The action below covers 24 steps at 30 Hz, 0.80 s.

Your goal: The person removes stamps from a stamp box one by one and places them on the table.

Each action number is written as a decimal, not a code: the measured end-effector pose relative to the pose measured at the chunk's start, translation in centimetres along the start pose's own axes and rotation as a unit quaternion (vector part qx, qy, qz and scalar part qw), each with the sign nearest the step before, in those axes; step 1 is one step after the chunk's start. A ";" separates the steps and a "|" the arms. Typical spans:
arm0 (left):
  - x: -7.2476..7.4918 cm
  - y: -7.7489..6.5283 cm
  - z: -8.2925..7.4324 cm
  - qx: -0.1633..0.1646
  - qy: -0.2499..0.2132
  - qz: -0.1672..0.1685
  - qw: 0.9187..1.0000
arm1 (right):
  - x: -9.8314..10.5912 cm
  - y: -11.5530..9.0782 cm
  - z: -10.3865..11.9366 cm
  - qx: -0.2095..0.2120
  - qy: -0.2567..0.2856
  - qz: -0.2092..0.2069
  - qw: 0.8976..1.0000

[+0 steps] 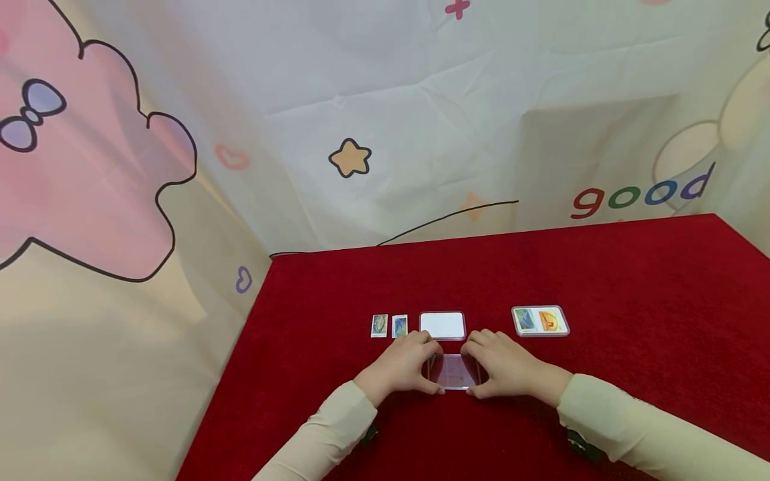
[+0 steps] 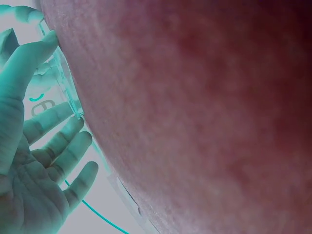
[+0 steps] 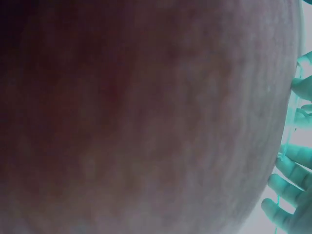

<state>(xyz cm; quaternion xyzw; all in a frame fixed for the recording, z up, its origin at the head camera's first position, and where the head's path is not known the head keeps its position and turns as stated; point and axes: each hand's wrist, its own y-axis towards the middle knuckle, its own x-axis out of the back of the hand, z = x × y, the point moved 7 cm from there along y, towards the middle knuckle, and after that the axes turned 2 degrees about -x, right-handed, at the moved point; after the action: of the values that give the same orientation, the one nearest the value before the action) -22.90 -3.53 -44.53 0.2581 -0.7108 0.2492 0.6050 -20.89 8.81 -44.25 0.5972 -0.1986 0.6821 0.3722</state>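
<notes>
The red worktop (image 1: 625, 274) bears a white-faced case (image 1: 442, 325); left of it lie two small picture cards (image 1: 379, 325), right a two-picture case (image 1: 540, 321), just in front a clear case (image 1: 457, 373).

Deep red across the cloth table cover (image 1: 637, 287), pale violet over the near transparent rectangular case (image 1: 455, 372), white inside the far clear-rimmed rectangular case (image 1: 442, 325). Blue and orange on white within the right clear-rimmed rectangular card case (image 1: 540, 321); muted green and blue on the left pair of small white-bordered paper cards (image 1: 379, 326).
</notes>
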 end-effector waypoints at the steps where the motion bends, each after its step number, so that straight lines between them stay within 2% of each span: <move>1: 0.0 0.0 0.0 0.001 0.000 0.001 1.000 | 0.0 0.0 0.0 0.000 -0.004 0.001 1.000; 7: -0.1 0.0 0.1 -0.002 0.021 0.002 1.000 | -0.1 0.4 0.2 0.012 -0.036 0.007 0.999; 13: 0.1 0.1 -0.2 -0.013 0.051 0.009 0.999 | -0.1 0.6 0.4 0.028 -0.069 -0.004 0.997; 17: 0.3 0.2 -0.3 -0.022 0.085 0.005 0.996 | -0.1 0.8 0.6 0.035 -0.077 -0.010 0.996; 24: 0.8 0.7 -0.2 -0.031 0.116 -0.001 0.993 | 0.5 1.1 0.4 0.037 -0.087 -0.017 0.995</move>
<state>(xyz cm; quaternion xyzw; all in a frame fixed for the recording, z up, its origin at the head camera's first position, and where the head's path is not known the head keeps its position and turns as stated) -23.35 -2.93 -43.72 0.2094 -0.6433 0.2551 0.6908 -21.44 7.92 -43.48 0.6707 -0.1945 0.6282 0.3431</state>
